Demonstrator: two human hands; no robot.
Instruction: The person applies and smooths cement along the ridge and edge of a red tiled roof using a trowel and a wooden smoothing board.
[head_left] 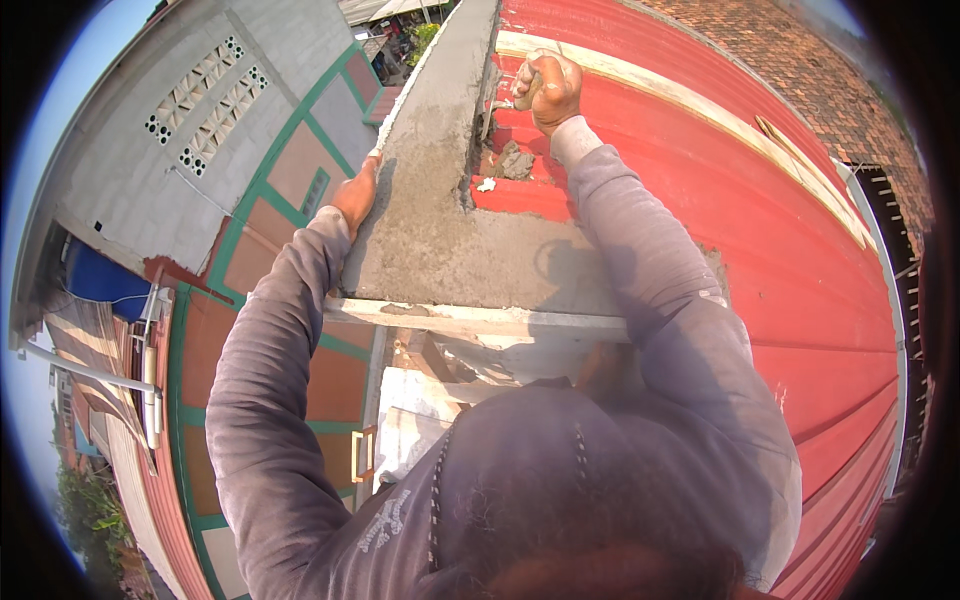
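Note:
A grey, L-shaped cement ledge point(430, 240) runs away from me, its surface damp and smoothed in patches. At its left edge is my left hand point(357, 196), closed against the rim, with most of its fingers hidden on the outer side. Farther out and to the right, my right hand point(553, 95) is raised over the red roof in a closed fist. A greyish shape shows at the fist's left side; what it holds is not clear. Below that hand, lumps of wet mortar point(513, 162) lie in the ledge's inner corner beside a small white scrap point(487, 185).
A pale board point(470, 318) edges the ledge's near side. Red corrugated roofing point(800, 300) slopes at right, crossed by a light wooden strip point(690, 95). Left of the ledge is a drop beside a green-framed wall point(275, 240). A tiled roof point(770, 60) lies beyond.

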